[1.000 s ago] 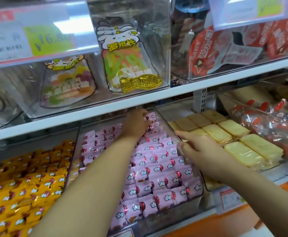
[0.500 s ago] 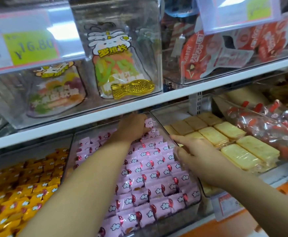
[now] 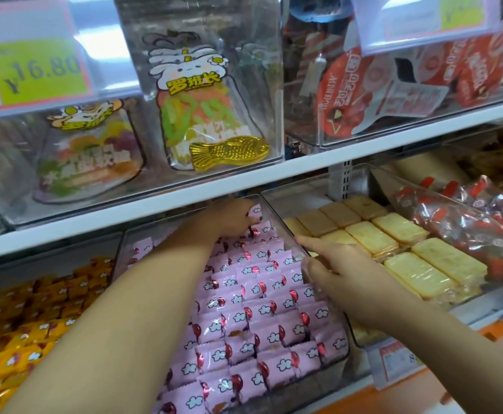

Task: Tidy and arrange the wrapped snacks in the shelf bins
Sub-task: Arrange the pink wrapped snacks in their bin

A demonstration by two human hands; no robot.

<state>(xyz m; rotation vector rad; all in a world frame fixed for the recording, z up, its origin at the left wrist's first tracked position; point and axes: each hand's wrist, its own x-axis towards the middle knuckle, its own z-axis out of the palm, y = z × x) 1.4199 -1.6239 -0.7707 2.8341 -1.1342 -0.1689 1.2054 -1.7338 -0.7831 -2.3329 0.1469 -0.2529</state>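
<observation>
A clear bin (image 3: 346, 351) on the lower shelf is filled with rows of pink wrapped snacks (image 3: 259, 309) printed with white clouds. My left hand (image 3: 229, 218) reaches to the bin's far end under the upper shelf, its fingers curled onto the rearmost pink packets. At the bin's right wall sits my right hand (image 3: 334, 271), index finger stretched along the rim and the other fingers bent down onto the pink packets on that side. Whether either hand pinches a packet is hidden.
To the left lies a bin of orange wrapped snacks (image 3: 35, 312). Right of the pink bin are yellow wrapped biscuits (image 3: 393, 243), then red-wrapped candies (image 3: 468, 231). The white upper shelf (image 3: 184, 198) hangs low over the bins, carrying clear boxes of bagged sweets and price tags (image 3: 32, 70).
The view has shifted slightly left and closer. My left hand stays at the back of the pink bin. My right hand has crept a little farther back along the bin's right wall.
</observation>
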